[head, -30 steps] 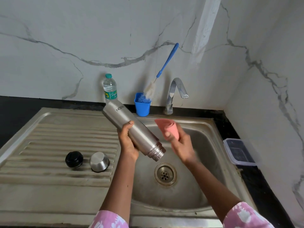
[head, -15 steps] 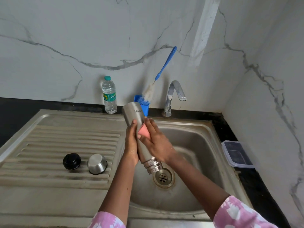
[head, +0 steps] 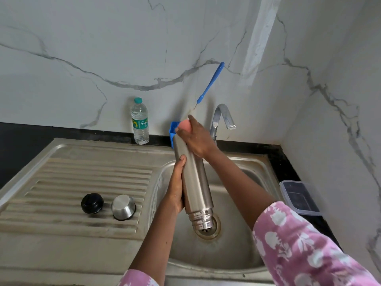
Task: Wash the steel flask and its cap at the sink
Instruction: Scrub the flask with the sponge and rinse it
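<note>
Where marble walls meet, steel sink

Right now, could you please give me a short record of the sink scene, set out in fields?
Flask: steel flask, mouth down, over the sink
Grip: left hand holds the flask's lower half
Scrub: right hand presses a pink sponge on the flask's base
Caps: black stopper and steel cap, apart, on the drainboard
Water: none seen running from the tap
Ledge: water bottle, blue cup, brush
</note>
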